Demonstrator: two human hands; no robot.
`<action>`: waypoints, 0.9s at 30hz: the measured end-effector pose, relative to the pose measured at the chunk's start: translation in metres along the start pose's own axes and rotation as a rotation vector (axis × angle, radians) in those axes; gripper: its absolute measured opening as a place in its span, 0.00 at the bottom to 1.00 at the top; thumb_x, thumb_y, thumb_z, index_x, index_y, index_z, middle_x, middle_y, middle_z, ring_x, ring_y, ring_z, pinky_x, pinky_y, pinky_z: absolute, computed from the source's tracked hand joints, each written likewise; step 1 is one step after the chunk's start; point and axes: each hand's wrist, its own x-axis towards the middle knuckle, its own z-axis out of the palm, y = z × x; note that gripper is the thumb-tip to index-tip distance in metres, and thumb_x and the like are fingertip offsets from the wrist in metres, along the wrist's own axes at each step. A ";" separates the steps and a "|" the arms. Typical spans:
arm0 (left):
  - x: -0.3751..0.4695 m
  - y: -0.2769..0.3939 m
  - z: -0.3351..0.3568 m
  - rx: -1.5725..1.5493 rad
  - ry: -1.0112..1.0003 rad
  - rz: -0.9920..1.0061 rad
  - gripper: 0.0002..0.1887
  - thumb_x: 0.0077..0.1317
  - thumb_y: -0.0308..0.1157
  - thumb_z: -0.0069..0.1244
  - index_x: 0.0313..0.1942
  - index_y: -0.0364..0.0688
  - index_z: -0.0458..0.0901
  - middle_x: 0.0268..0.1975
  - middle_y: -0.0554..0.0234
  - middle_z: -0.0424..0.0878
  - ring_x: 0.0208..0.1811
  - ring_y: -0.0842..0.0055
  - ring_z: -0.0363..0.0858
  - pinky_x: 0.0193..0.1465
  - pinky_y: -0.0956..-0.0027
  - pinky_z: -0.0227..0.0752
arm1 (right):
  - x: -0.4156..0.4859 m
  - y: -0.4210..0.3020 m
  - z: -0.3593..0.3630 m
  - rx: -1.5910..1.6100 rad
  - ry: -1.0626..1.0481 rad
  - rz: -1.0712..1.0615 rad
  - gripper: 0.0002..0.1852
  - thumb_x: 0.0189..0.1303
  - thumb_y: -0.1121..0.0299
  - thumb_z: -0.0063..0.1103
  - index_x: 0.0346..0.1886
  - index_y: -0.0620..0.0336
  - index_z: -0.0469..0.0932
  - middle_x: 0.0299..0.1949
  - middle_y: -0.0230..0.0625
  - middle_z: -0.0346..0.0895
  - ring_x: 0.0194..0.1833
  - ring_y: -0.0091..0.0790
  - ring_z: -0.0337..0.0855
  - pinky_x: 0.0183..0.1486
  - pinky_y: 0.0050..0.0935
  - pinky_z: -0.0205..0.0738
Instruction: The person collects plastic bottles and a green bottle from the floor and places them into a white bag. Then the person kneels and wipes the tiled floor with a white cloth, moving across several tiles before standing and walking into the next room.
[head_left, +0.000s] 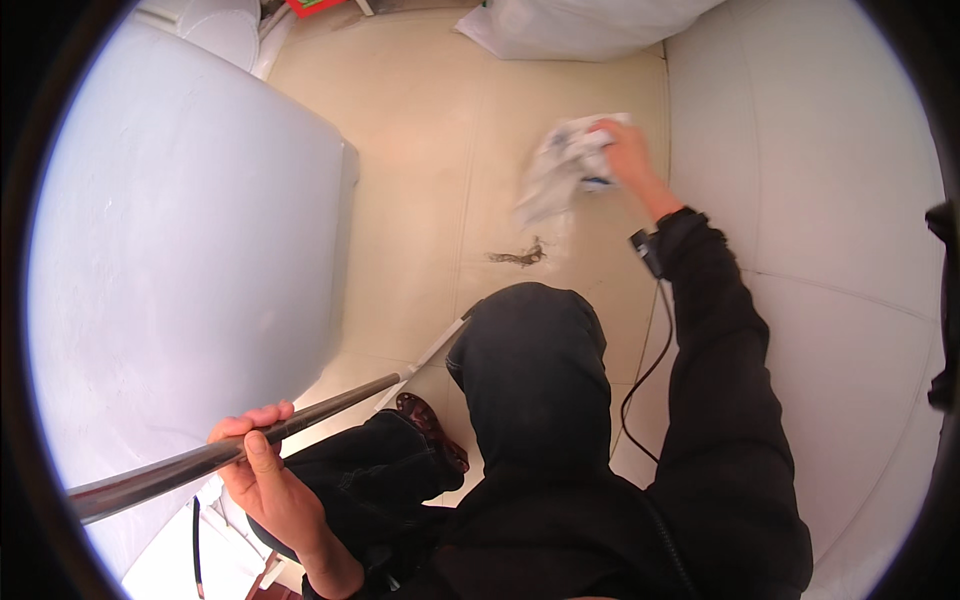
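My left hand (270, 480) grips a metal pole (169, 474) at the lower left. The pole slants down to a flat white floor-tool head (429, 352), partly hidden behind my knee. Out ahead, close to the right wall, my right hand (626, 154) clutches a crumpled white sheet (559, 176) with bluish marks, blurred by motion. Whether it is cloth, paper or plastic I cannot tell. Between that sheet and my knee lies a dark clump of hair (521, 255) on the beige tiled floor (405, 225).
A large white box-like appliance (210, 202) stands on the left. The tiled wall (817, 225) rises on the right. A white bag (585, 30) sits at the far end. A black cable (660, 352) runs from a small device (645, 251) at my right wrist.
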 end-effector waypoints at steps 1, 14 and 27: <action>-0.001 0.000 0.000 -0.002 -0.003 -0.002 0.07 0.75 0.26 0.38 0.50 0.35 0.69 0.43 0.52 0.78 0.46 0.66 0.81 0.59 0.58 0.74 | 0.003 0.022 -0.012 -0.106 0.008 0.018 0.22 0.50 0.82 0.47 0.47 0.51 0.82 0.45 0.46 0.81 0.48 0.51 0.81 0.50 0.42 0.75; 0.004 0.008 0.006 0.006 -0.013 -0.027 0.07 0.74 0.24 0.40 0.49 0.34 0.70 0.43 0.51 0.80 0.47 0.66 0.81 0.58 0.64 0.71 | -0.122 -0.058 0.100 -0.330 -0.415 0.105 0.29 0.54 0.76 0.59 0.62 0.46 0.74 0.66 0.45 0.66 0.67 0.53 0.64 0.68 0.55 0.57; -0.001 0.009 -0.007 0.004 -0.033 0.085 0.10 0.76 0.30 0.41 0.51 0.35 0.72 0.45 0.47 0.81 0.46 0.61 0.84 0.57 0.59 0.77 | -0.080 -0.096 -0.034 0.443 0.013 0.461 0.20 0.58 0.68 0.63 0.55 0.60 0.78 0.44 0.40 0.84 0.43 0.32 0.84 0.49 0.30 0.76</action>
